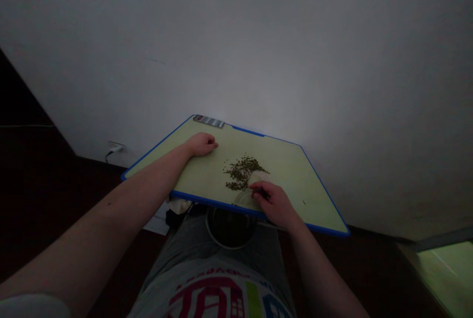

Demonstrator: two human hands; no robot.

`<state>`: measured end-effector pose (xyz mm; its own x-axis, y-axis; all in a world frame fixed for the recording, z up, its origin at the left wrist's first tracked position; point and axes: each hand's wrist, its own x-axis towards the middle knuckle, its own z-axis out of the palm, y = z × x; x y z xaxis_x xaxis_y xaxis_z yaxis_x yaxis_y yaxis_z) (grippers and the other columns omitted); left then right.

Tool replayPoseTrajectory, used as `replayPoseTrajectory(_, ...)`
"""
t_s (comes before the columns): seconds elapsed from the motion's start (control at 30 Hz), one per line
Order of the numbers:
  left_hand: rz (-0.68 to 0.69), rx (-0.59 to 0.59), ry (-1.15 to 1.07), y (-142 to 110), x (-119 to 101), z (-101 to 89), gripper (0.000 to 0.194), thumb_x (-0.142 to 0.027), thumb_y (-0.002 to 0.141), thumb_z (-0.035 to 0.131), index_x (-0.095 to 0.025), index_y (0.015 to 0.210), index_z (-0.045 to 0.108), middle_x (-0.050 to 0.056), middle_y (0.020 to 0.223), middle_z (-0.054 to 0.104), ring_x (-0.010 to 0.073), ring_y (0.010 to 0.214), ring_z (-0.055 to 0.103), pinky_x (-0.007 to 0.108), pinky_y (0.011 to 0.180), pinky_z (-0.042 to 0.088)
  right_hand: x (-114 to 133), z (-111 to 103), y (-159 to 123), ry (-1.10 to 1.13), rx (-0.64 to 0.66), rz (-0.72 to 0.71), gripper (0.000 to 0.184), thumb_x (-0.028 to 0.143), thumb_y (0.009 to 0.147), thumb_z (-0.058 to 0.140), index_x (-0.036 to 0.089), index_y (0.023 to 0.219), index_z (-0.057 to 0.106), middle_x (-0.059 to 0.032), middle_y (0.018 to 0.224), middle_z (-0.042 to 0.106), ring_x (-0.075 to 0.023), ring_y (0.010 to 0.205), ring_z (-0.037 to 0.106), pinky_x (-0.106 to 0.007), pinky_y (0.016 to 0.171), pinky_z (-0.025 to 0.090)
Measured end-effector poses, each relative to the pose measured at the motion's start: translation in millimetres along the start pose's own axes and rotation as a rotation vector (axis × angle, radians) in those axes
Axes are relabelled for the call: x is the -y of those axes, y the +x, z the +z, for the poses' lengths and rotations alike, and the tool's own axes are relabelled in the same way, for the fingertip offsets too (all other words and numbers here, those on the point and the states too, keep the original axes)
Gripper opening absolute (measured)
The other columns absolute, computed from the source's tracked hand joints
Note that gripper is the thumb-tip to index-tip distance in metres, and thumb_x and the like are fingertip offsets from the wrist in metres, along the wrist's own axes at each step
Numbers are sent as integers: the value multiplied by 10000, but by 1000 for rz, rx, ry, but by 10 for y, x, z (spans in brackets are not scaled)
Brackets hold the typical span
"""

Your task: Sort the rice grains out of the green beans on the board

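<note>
Small greenish-brown beans or seeds lie in a loose pile on a pale yellow tabletop with a blue rim. Left of the pile, my left hand rests on the tabletop with its fingers curled in; nothing shows in it. My right hand is at the near edge, fingers closed at the side of a pale, see-through container with a curved rim. A whitish patch adjoins it beside the beans; the dim light hides its exact shape. Below the near edge, a dark metal pot sits at my lap.
A printed strip lies at the tabletop's far left corner. The far edge stands close to a grey wall. A plug with a cable is in the wall at left. One small dark bit lies at right.
</note>
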<state>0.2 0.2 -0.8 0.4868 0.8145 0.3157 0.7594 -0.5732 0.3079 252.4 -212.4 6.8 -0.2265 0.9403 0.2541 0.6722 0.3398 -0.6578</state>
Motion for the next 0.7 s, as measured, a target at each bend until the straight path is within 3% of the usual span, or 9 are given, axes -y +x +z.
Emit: replayPoseTrajectory(0.7, -10, 1, -24, 8, 30, 22, 360, -465, 727, 425, -161, 623, 586, 17, 562, 530, 111, 526, 405, 255, 526, 272, -68, -24, -22, -5, -44, 9, 225, 181, 762, 504, 191, 961, 609, -25, 832, 646, -151, 751, 582, -279, 702, 449)
